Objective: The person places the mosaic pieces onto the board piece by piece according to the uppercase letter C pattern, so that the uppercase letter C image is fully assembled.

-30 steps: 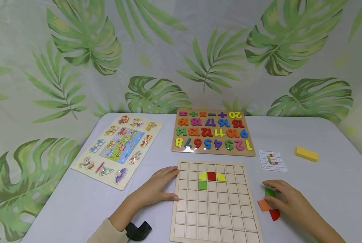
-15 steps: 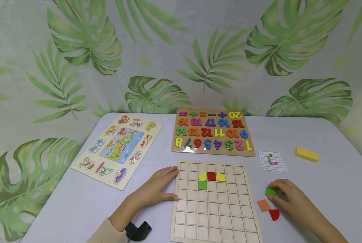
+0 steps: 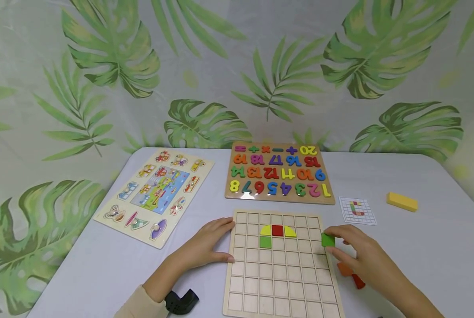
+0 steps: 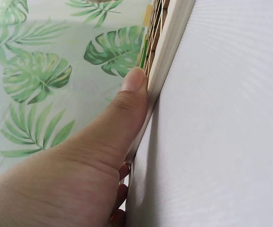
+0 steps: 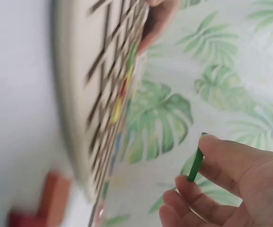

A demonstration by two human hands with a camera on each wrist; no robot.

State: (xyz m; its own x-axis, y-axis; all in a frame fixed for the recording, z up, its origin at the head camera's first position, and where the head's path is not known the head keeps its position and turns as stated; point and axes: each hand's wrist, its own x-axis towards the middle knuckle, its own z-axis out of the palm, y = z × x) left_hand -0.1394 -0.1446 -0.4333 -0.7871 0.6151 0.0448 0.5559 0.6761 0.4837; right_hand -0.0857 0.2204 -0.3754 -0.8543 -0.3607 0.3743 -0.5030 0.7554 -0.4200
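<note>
My right hand (image 3: 358, 249) pinches a green square tile (image 3: 328, 240) between thumb and fingers, at the right edge of the wooden grid board (image 3: 261, 267). In the right wrist view, the green tile (image 5: 196, 164) is seen edge-on, raised off the board. My left hand (image 3: 205, 243) rests against the board's left edge, thumb and fingers spread apart; its thumb (image 4: 132, 90) touches the edge in the left wrist view. On the board, a red square (image 3: 277, 230) sits between two yellow rounded pieces (image 3: 265, 230), with another green square (image 3: 265, 242) below the left one.
An orange tile (image 3: 344, 269) and a red quarter-round (image 3: 358, 281) lie right of the board, partly hidden by my right hand. A pattern card (image 3: 357, 210), a yellow block (image 3: 401, 202), a number puzzle (image 3: 278, 173) and a picture puzzle (image 3: 157, 194) lie farther back. Something black (image 3: 181, 302) is near my left forearm.
My right hand has picked the green tile up from beside the orange and red pieces and carried it left to the board's edge. The left hand has stayed put.
</note>
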